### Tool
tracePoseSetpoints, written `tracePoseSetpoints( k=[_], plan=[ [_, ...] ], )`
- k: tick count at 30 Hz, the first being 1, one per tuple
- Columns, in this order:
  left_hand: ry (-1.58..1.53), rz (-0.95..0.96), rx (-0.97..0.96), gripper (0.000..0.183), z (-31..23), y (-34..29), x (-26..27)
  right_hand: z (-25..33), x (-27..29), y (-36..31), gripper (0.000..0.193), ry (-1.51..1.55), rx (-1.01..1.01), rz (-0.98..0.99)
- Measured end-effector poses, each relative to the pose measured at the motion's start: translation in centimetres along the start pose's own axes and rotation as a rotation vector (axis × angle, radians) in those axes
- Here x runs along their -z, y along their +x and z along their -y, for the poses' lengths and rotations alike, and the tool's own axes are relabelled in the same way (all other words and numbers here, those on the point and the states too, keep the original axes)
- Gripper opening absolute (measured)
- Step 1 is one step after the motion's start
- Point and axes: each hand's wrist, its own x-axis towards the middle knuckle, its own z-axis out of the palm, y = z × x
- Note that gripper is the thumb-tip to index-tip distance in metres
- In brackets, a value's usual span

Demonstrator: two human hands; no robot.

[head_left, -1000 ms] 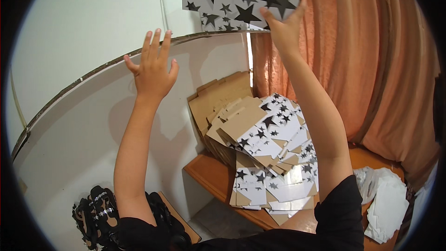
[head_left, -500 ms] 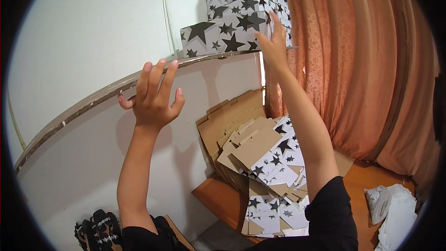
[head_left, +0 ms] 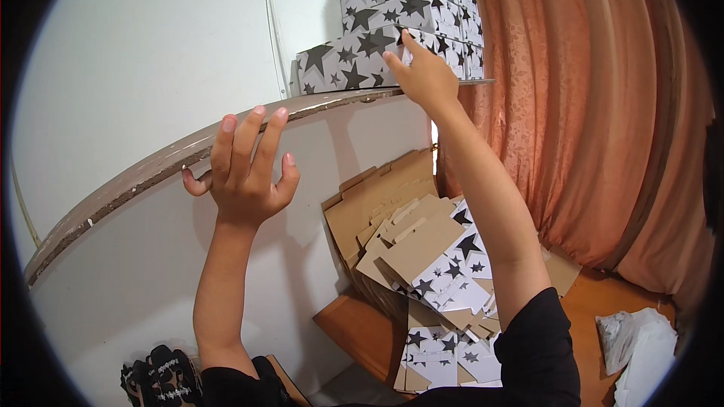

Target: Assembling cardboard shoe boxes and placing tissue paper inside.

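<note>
Several white boxes with black and grey stars [head_left: 388,4] are stacked on a high shelf at the far side. The lowest box [head_left: 320,75] juts out to the left of the stack. My right hand [head_left: 430,79] is at that box's near side, thumb and forefinger spread against its corner; the other fingers are partly hidden. My left hand [head_left: 245,173] is raised in front of the shelf's edge [head_left: 151,154], fingers spread and holding nothing. Whether its fingertips touch the edge I cannot tell.
Below the shelf, flat cardboard sheets with star print [head_left: 445,264] lean and lie on a brown wooden table [head_left: 588,316]. Crumpled clear and white plastic [head_left: 641,347] lies at the right. An orange curtain [head_left: 573,105] hangs on the right. Black sandals [head_left: 162,377] are at lower left.
My right hand has moved left and down along the lowest box, whose near corner now shows further left. My left hand has stayed almost in place. The whole view has shifted slightly.
</note>
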Motion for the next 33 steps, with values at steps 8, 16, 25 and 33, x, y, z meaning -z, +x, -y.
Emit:
tracePoseSetpoints(
  k=[8,16,25,33],
  plan=[
    [0.027,0.020,0.014,0.046,-0.9,1.0,0.8,-3.0,-1.2,5.4,0.085,0.183,0.303,-0.242],
    [0.031,0.074,0.082,0.046,-1.2,1.0,1.3,-2.0,-2.6,5.6,0.063,0.070,0.314,-0.007],
    [-0.169,-0.037,-0.022,0.040,-4.8,-0.1,3.4,-3.2,-2.3,5.4,0.102,0.068,0.252,0.099],
    [-0.698,0.264,0.481,0.038,-13.9,-11.3,8.6,-12.8,4.8,-12.3,0.047,0.847,0.188,-0.489]
  ],
)
